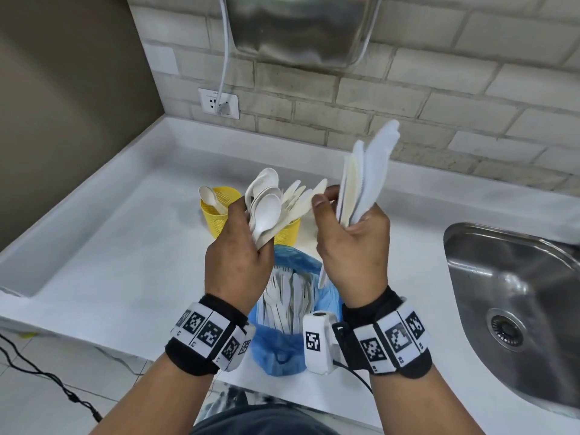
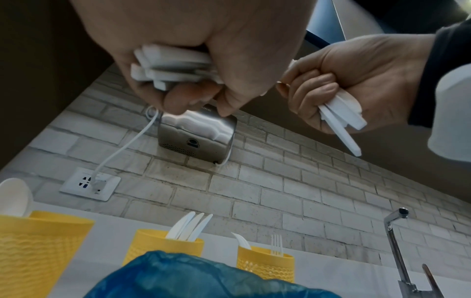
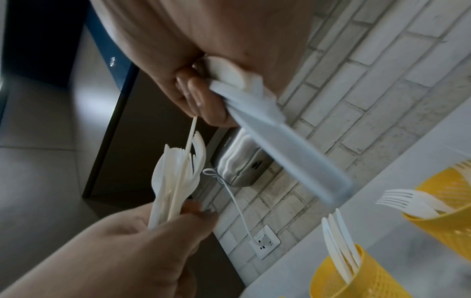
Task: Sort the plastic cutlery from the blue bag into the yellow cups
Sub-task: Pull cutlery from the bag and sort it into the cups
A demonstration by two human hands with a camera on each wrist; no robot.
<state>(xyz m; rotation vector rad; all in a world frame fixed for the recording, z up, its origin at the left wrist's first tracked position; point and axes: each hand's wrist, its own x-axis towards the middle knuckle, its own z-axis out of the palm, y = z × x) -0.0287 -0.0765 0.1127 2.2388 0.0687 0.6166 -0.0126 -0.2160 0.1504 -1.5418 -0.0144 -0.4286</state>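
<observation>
**Head view: both your hands full of cutlery above the bag**

Head view, from the left: a yellow perforated plastic cup (image 1: 219, 211) stands on the white worktop (image 1: 103, 255) with a white plastic spoon (image 1: 211, 197) in it. Your left hand (image 1: 237, 262) has its fingers curled round a fan of white plastic spoons and forks (image 1: 266, 211), raised in front of a second yellow cup (image 1: 287, 235). Below and between your wrists, the crumpled blue plastic bag (image 1: 282, 350) lies open on the worktop with more white cutlery (image 1: 288, 302) inside. Your right hand (image 1: 351, 255) grips a bundle of white plastic knives (image 1: 364, 180), blades up, while its thumb and forefinger pinch one piece from the left hand's fan. Further right a stainless steel sink (image 1: 514, 309) is set into the worktop.
</observation>
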